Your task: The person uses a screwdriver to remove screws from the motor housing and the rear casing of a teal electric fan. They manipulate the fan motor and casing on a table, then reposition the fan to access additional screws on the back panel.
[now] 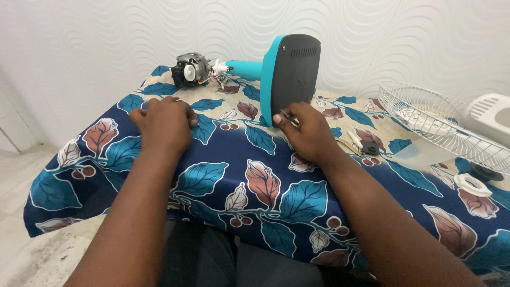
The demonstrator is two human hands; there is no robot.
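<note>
A table fan lies on its side at the back of the table: a dark base plate (295, 69) with a turquoise rim, a turquoise neck (244, 68) and a bare grey motor (190, 69) at the far left end. My right hand (308, 132) rests just below the base plate and pinches a thin metal tool (289, 116) between thumb and fingers. My left hand (163, 123) lies flat on the leaf-patterned tablecloth (249, 175), fingers curled down, with nothing visible in it.
A white wire fan guard (441, 119) and a white plastic housing (491, 114) lie at the right. A white ring nut (473, 185), a dark knob (486, 172) and small parts (364, 144) sit near them. A textured white wall stands behind.
</note>
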